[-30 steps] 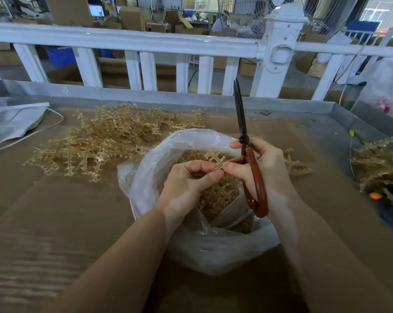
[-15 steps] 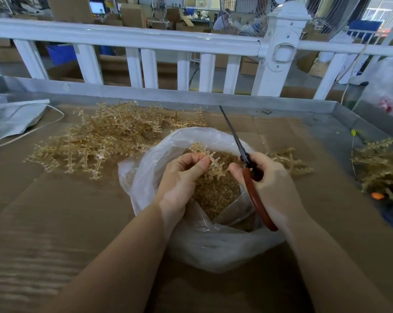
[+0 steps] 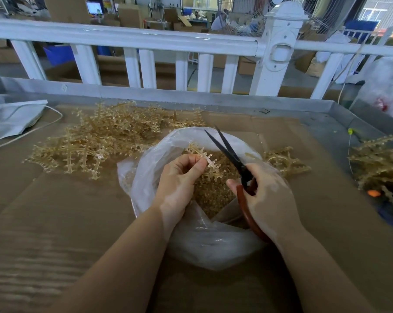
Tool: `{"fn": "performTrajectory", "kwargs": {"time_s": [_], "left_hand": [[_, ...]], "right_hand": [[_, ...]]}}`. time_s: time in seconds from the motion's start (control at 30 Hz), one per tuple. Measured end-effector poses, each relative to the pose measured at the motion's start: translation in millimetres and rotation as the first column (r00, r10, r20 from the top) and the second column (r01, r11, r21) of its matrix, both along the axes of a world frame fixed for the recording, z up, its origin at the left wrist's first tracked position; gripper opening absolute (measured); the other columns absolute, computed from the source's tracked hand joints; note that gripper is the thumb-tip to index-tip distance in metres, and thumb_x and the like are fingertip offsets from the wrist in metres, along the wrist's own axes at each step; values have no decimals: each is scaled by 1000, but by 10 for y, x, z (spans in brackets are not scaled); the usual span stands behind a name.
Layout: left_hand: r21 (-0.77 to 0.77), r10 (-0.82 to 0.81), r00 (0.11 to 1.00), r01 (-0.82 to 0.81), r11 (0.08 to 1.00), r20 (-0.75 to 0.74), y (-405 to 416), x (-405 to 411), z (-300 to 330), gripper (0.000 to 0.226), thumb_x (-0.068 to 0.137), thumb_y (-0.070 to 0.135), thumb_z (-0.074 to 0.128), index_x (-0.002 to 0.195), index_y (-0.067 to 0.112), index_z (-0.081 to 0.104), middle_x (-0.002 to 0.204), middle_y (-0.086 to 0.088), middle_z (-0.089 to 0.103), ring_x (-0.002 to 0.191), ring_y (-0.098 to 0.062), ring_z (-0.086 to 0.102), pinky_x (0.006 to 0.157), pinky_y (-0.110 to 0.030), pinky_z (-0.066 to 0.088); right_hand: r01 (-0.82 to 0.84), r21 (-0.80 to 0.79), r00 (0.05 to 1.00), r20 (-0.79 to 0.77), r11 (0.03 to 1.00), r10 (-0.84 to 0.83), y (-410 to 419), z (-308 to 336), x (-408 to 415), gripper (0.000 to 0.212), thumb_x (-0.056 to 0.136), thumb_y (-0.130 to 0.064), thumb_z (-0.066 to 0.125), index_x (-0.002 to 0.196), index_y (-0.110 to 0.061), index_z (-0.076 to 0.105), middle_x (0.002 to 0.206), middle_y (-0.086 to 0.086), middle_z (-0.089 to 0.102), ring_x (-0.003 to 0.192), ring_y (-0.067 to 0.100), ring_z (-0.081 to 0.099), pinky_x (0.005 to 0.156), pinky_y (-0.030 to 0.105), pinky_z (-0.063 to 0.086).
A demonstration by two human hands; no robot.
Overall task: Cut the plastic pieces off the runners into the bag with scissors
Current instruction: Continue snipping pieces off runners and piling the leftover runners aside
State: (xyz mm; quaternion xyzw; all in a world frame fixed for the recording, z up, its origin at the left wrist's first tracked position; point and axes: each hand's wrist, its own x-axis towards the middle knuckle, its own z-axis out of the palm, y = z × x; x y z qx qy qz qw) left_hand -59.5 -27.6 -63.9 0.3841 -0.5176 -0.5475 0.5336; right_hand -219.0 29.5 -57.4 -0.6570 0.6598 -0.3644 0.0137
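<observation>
A clear plastic bag (image 3: pixel 204 247) stands open at the table's middle, holding a heap of small amber cut pieces (image 3: pixel 211 190). Over its mouth my left hand (image 3: pixel 179 181) pinches an amber runner (image 3: pixel 204 155) with side pieces still on it. My right hand (image 3: pixel 268 197) grips scissors (image 3: pixel 227 147) by their red-brown handles. The black blades are spread apart and point up-left, just right of the runner. A big pile of uncut runners (image 3: pixel 105 141) lies behind and left of the bag.
More runners lie right of the bag (image 3: pixel 283 161) and at the right edge (image 3: pixel 381 163). A grey bag with a white cord (image 3: pixel 12 118) sits far left. Brown cardboard (image 3: pixel 55 218) covers the table, with a metal rim and a white railing (image 3: pixel 145 41) behind.
The scissors swung down from pointing straight up to lean up-left over the bag, and their blades have spread apart. My left hand lifted the runner into plain view above the bag.
</observation>
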Motion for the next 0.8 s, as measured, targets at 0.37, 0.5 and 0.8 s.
{"fn": "performTrajectory", "kwargs": {"time_s": [0.37,0.5,0.8], "left_hand": [[-59,62,998,-64,996,-28,-19,-18,-53,18,91,12,61,74,20,64,72,4,68,76,-12,62,84,-32,50],[-73,50,995,-57,996,-89,-31,-18,-49,16,79,2,70,78,17,64,72,6,67,72,-6,63,70,-16,50],[-121,54,998,-59,991,-44,-45,-23,-85,15,91,11,60,79,20,57,66,13,65,67,2,60,70,-13,46]], "right_hand": [[90,2,995,-52,996,-89,-24,-114,2,40,85,-51,60,110,-20,62,99,-2,63,100,18,55,82,25,40],[76,-15,997,-22,997,-76,-4,-109,11,40,85,-51,58,110,-20,62,95,-3,62,95,17,55,79,25,41],[80,-28,996,-44,996,-82,-2,-141,-2,42,84,-49,62,116,-22,61,98,-5,64,95,15,56,77,20,37]]}}
